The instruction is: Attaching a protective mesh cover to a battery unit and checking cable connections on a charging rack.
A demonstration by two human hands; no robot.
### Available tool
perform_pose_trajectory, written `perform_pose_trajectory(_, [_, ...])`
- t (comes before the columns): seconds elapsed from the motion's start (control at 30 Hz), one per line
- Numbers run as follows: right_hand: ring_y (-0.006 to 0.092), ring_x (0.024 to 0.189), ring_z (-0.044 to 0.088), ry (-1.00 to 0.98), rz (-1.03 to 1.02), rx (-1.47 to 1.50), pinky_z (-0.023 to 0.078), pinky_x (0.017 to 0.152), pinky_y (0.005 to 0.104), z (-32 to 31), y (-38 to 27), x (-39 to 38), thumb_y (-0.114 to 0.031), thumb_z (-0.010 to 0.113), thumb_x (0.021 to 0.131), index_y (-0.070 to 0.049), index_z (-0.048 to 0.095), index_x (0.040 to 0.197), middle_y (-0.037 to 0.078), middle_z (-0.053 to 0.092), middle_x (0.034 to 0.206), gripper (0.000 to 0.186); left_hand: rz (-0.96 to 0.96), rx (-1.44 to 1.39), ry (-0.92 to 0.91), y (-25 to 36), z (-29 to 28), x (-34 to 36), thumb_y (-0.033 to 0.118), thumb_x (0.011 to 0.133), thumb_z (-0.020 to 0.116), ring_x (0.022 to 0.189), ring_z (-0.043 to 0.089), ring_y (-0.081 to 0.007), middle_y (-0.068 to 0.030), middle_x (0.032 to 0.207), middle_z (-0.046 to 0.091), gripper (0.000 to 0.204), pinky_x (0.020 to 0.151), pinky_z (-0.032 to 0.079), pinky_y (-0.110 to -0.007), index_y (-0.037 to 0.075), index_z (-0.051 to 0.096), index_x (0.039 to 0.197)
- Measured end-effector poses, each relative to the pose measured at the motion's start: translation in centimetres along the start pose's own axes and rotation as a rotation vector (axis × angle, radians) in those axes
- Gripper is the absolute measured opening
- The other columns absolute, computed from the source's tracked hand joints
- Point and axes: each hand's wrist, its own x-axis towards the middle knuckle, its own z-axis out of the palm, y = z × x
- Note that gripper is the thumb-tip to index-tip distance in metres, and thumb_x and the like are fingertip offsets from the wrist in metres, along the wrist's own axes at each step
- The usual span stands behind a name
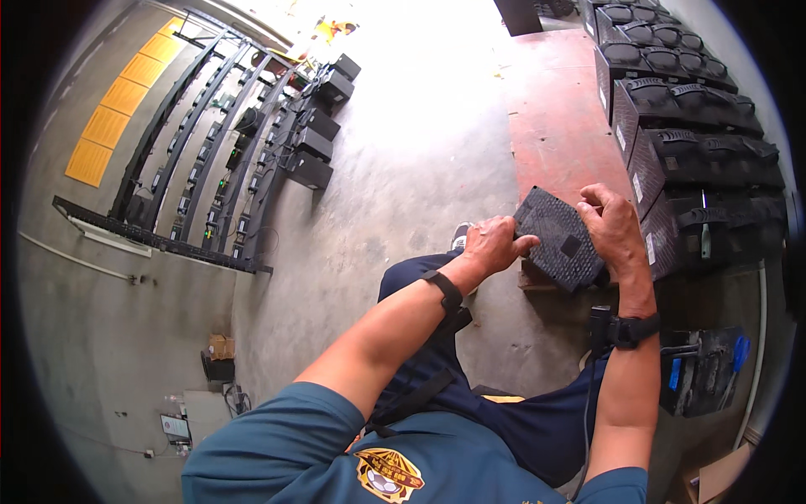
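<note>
My left hand (491,245) grips the left edge of a flat black panel (550,231) with a patterned face and a small dark square on it. My right hand (611,225) is at the panel's right side, fingers curled above its upper right edge; whether it holds anything small I cannot make out. The panel is tilted over the near end of a red board (558,109). A green-handled screwdriver (705,233) is among the stacked black cases (680,147) just right of my right hand.
On the left, a metal rack (210,168) holds electronic units, with black boxes (312,168) along it and orange panels (117,109) beyond. At lower right are a dark box (697,370) with blue-handled tools and an open carton (722,475). Concrete floor (403,168) stretches ahead.
</note>
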Motion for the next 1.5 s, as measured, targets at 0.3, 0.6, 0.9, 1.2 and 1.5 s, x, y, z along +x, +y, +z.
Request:
perform_pose_trajectory(0.3, [0.0316,0.092,0.075,-0.046,0.023,-0.020,0.059,0.083,0.0384,-0.1,0.4,0.0,-0.014,0.068,0.094,0.001,0.068,0.111,0.021,0.074,0.099,0.023,0.194,0.066,-0.167,1.7,-0.9,0.1,0.021,0.085,0.076,0.107,0.064,-0.0420,-0.0203,0.115,0.061,0.027,0.089,0.052,-0.050,0.002,0.069,0.102])
perform_pose_trajectory(0.6, [0.0323,0.095,0.075,-0.062,0.022,-0.039,0.059,0.084,0.0388,-0.1,0.7,-0.1,-0.014,0.067,0.094,0.002,0.068,0.113,0.021,0.075,0.102,0.025,0.074,0.016,-0.087,0.8,-1.3,-0.5,0.041,0.087,0.074,0.103,0.068,-0.0388,-0.0236,0.106,0.069,0.040,0.087,0.054,-0.050,0.003,0.071,0.103])
perform_pose_trajectory(0.9, [0.0321,0.097,0.075,-0.074,0.043,-0.033,0.059,0.086,0.0383,0.1,0.5,0.1,-0.014,0.067,0.094,0.002,0.068,0.114,0.022,0.074,0.103,0.026,0.126,0.065,-0.216,0.7,-0.5,0.5,0.039,0.091,0.071,0.095,0.071,-0.0403,-0.0229,0.096,0.073,0.038,0.083,0.054,-0.051,0.001,0.073,0.095])
perform_pose_trajectory(1.2, [0.0317,0.097,0.075,-0.065,0.047,-0.021,0.059,0.085,0.0381,-0.3,0.8,0.2,-0.015,0.067,0.095,0.003,0.068,0.116,0.023,0.074,0.105,0.028,0.354,0.178,-0.152,0.2,0.4,0.6,0.024,0.088,0.073,0.101,0.067,-0.0404,-0.0193,0.110,0.067,0.025,0.086,0.054,-0.049,0.003,0.070,0.102])
perform_pose_trajectory(1.5, [0.0327,0.096,0.075,-0.064,0.029,-0.016,0.059,0.085,0.0379,-0.3,1.1,0.1,-0.015,0.067,0.094,0.004,0.068,0.115,0.024,0.074,0.106,0.029,-0.081,0.038,-0.270,1.5,-0.4,0.3,0.042,0.088,0.074,0.099,0.071,-0.0372,-0.0213,0.103,0.074,0.039,0.087,0.054,-0.048,0.005,0.077,0.103])
